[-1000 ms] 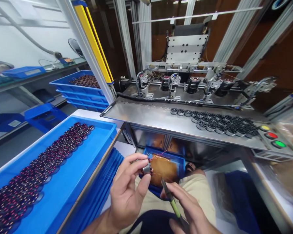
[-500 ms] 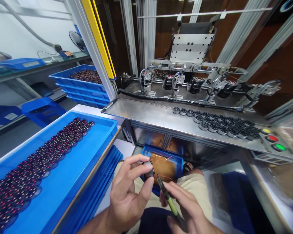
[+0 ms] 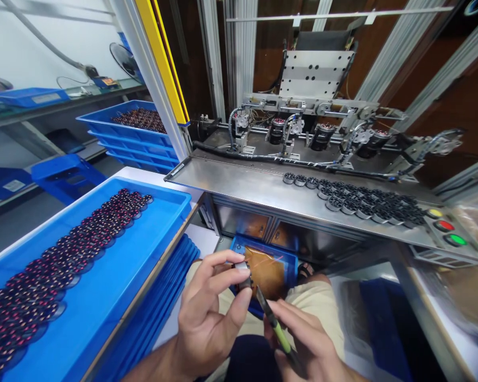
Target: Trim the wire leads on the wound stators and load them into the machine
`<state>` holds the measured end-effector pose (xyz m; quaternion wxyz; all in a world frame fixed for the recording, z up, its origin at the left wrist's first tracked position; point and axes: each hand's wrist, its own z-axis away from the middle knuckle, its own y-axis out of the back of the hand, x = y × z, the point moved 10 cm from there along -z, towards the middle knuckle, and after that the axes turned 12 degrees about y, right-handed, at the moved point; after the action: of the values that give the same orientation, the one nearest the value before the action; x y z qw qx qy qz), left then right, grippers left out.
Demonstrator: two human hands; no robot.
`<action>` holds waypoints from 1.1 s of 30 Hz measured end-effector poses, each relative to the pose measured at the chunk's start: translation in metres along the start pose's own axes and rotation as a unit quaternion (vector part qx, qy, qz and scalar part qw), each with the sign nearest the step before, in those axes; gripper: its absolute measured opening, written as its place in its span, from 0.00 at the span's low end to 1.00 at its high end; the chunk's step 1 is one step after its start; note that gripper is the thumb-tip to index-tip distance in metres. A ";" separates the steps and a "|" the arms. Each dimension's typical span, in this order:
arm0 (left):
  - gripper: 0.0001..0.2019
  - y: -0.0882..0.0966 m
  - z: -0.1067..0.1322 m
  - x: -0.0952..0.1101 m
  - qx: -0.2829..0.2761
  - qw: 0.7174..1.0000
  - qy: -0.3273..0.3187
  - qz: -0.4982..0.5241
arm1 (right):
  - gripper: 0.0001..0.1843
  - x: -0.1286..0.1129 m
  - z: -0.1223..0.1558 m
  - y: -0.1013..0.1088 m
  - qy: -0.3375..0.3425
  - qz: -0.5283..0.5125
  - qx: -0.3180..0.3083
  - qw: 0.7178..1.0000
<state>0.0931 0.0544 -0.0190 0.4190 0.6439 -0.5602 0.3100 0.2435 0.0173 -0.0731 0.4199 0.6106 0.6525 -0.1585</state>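
Observation:
My left hand (image 3: 213,313) pinches a small round motor stator (image 3: 242,275) between thumb and fingers, its rim turned toward the right. In my right hand (image 3: 302,334) is a pair of cutting nippers (image 3: 271,317) with dark jaws and green-and-black handles. The nipper tip points up and left, just short of the stator, apart from it as far as I can see. Below both hands a blue bin (image 3: 291,265) with a brown lining (image 3: 269,273) sits near my knees, with thin red wire scraps in it.
At left, a blue tray (image 3: 159,212) carries rows of wound stators (image 3: 83,239). Many dark ring-shaped cores (image 3: 366,201) stand on the steel ledge (image 3: 231,178). Behind it is a winding machine (image 3: 316,114). Push buttons (image 3: 446,226) are at right; stacked blue trays (image 3: 131,140) stand behind left.
The red wire running from the stator past the nipper tip no longer shows there. Both hands stay nearly in place, and the camera view has shifted slightly.

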 end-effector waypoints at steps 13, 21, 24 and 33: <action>0.19 -0.002 0.001 0.011 -0.022 0.999 -0.046 -0.011 | 0.43 -0.004 0.003 0.010 -0.001 -0.077 0.025 0.997; 0.19 -0.006 0.001 0.016 -0.043 0.997 -0.057 -0.014 | 0.37 -0.003 -0.009 0.006 -0.014 -0.100 0.035 0.994; 0.20 -0.005 0.002 0.015 -0.046 0.997 -0.053 -0.015 | 0.34 -0.002 -0.010 0.003 -0.007 -0.125 0.042 0.991; 0.20 -0.006 0.003 0.009 -0.059 0.997 -0.050 0.007 | 0.38 0.000 -0.009 0.011 -0.031 -0.070 0.042 0.996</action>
<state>0.1000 0.0479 -0.0139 0.4254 0.6291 -0.6021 0.2467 0.2504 0.0265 -0.0644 0.4018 0.5755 0.6729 -0.2335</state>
